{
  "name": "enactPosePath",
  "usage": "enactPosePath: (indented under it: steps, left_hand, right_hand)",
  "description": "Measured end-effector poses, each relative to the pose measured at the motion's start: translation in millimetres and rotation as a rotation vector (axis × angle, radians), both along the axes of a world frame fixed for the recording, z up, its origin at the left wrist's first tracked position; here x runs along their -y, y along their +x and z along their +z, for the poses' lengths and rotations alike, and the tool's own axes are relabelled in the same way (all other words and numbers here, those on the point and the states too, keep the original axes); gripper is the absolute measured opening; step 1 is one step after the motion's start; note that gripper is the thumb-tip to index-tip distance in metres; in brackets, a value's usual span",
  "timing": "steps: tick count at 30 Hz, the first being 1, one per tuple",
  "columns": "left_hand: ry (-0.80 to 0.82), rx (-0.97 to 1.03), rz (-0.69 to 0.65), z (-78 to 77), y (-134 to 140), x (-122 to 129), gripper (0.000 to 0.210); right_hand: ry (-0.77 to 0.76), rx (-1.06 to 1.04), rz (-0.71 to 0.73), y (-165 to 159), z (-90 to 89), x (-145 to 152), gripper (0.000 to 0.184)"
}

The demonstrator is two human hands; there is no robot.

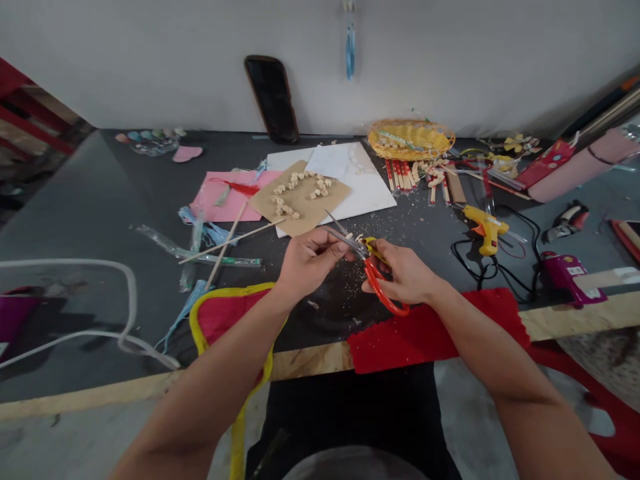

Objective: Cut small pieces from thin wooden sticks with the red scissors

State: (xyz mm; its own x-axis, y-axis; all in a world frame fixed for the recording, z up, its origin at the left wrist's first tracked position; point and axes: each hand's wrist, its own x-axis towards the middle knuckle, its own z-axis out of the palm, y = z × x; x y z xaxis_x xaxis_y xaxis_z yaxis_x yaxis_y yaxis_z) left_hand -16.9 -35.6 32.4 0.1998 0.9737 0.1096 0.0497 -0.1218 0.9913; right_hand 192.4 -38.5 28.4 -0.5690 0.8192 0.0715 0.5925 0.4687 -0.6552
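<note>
My right hand [405,270] is closed around a pair of scissors [383,290] with a red handle loop; a yellow part [373,247] shows at its fingers. The blades point left and stand apart. My left hand [315,260] pinches beside the blades, its thumb and fingertips pressed together. A small pale beige piece [349,237] shows at those fingertips, partly hidden by the blades. Beyond the hands, several similar beige pieces [285,208] lie on a brown paper sheet [327,193]. Pale crumbs are scattered on the dark table below the scissors.
A yellow basket [430,143] stands at the back. To the right lie a yellow glue gun [485,230] with black cable and a purple box [575,277]. Red cloth [400,343] covers the front edge. Thin sticks [225,250] lie left; a phone [273,100] leans against the wall.
</note>
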Motion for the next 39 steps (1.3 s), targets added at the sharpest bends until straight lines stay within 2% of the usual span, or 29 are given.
enactPosePath:
  steps: [6,9,12,16,20,28,34,39]
  left_hand:
    - [0.021,-0.017,0.014,1.8,0.2,1.1,0.027]
    - [0.025,-0.006,-0.006,2.6,-0.3,1.1,0.025]
    - [-0.019,-0.017,-0.034,2.3,-0.9,0.9,0.022]
    - [-0.108,0.016,-0.066,2.4,-0.7,0.7,0.018]
    - [-0.153,0.071,-0.103,3.4,-1.1,-0.8,0.014]
    - [-0.177,0.053,-0.153,-2.0,-6.5,-4.4,0.014]
    - [-0.161,0.128,-0.105,0.6,-3.5,-2.8,0.018]
    - [-0.064,0.092,-0.045,2.8,1.5,-1.0,0.018]
  right_hand:
    - [-0.061,-0.027,0.025,1.0,3.2,0.8,0.037]
    - [0.053,-0.018,-0.004,1.9,-4.2,-1.9,0.042]
    - [0.199,0.021,-0.021,3.2,-13.1,-6.3,0.055]
    - [0.246,0.048,-0.003,4.1,-17.3,-9.3,0.061]
    - [0.221,0.051,0.025,4.2,-15.1,-8.9,0.060]
    - [0.242,0.073,0.045,5.1,-13.7,-9.2,0.053]
    - [0.295,0.147,-0.016,2.4,-10.2,-4.9,0.045]
    - [0.283,0.157,-0.038,2.7,-7.6,-3.0,0.041]
